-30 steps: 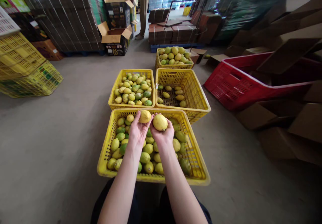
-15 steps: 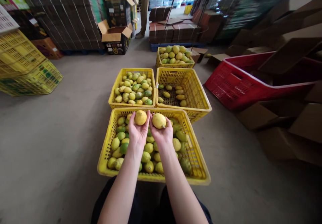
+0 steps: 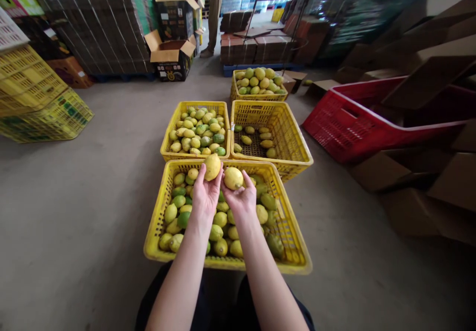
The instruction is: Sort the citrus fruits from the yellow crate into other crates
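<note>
A lemon (image 3: pixel 212 166) is pinched by the left hand (image 3: pixel 206 195), another lemon (image 3: pixel 233 178) is cupped in the right hand (image 3: pixel 241 199), above the near crate (image 3: pixel 156 222). Since before, the left lemon was raised higher.

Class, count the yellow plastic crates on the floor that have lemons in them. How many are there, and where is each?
4. The nearest yellow plastic crate lies under the hands, two sit side by side beyond it, left and right, and one is farthest back. Others may be hidden.
</note>
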Motion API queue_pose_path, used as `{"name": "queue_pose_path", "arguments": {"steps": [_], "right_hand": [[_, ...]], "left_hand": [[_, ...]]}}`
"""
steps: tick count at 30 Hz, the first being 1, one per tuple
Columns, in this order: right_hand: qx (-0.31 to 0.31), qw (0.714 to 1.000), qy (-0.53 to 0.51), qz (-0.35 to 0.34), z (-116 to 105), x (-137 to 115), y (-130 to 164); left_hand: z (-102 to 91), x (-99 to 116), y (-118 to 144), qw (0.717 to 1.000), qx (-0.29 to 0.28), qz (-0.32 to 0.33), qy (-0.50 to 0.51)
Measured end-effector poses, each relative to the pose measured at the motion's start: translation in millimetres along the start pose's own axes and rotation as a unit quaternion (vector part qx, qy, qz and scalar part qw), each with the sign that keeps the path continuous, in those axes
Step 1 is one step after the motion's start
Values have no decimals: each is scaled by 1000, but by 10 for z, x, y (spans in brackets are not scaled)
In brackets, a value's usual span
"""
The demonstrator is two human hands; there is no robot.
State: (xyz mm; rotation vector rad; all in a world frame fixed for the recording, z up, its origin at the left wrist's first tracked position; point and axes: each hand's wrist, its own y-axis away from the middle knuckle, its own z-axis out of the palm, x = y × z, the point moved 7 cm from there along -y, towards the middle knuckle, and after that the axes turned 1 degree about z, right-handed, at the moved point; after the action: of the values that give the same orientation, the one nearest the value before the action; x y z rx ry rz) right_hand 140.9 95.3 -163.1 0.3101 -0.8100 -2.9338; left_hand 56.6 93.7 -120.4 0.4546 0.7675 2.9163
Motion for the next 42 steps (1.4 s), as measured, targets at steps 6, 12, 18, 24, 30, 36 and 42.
{"name": "queue_pose_path", "arguments": {"steps": [6, 12, 18, 24, 30, 36, 42], "right_hand": [[27, 999, -6, -36, 112, -34, 132], [22, 999, -30, -35, 74, -63, 141], [15, 998, -48, -38, 59, -62, 112], [-4, 996, -65, -55, 105, -79, 120], [9, 999, -34, -34, 175, -59, 175], [30, 999, -12, -32, 172, -47, 213], [60, 998, 4, -1, 151, -1, 239]], "left_hand": [[-4, 29, 93, 1000, 21, 3, 9], [17, 55, 105, 997, -30, 5, 64], [-41, 34, 38, 996, -23, -7, 85], [-117, 32, -15, 996, 14, 2, 89], [-153, -7, -29, 995, 37, -11, 90], [-201, 31, -50, 994, 51, 7, 96], [-220, 37, -46, 994, 56, 15, 91]]}}
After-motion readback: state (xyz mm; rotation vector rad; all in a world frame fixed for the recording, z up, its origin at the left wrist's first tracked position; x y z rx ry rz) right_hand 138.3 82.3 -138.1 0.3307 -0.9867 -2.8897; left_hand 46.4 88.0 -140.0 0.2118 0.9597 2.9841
